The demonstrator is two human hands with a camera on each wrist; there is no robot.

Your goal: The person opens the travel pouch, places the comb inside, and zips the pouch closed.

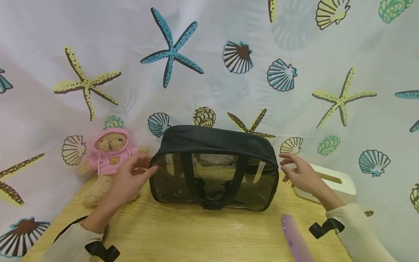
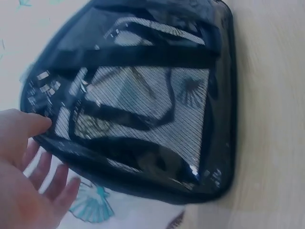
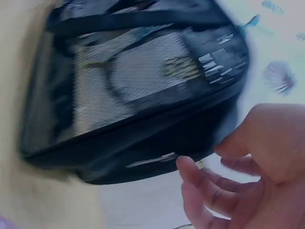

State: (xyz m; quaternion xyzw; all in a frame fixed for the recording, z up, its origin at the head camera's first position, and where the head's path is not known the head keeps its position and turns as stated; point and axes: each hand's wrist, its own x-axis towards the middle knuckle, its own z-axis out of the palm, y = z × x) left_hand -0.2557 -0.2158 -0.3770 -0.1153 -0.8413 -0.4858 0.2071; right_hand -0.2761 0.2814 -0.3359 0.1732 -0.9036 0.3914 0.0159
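Note:
A black bag [image 1: 212,182] with a see-through front, mesh panels and black strap handles stands upright on the wooden table. My left hand [image 1: 132,178] is at its upper left corner. The thumb overlaps the bag's edge in the left wrist view, with the other fingers spread and loosely bent beside it; whether the thumb touches cannot be told. My right hand [image 1: 301,174] is held just off the bag's right side. Its fingers are loosely bent with nothing between them, as the right wrist view also shows.
At the back left sits a teddy bear [image 1: 109,160] in a pink hoodie. A white tissue box [image 1: 340,185] stands behind my right hand. A purple object [image 1: 294,238] lies at the front right, and a dark cord [image 1: 70,227] by my left sleeve. Behind hangs a seashell-print curtain [image 1: 209,94].

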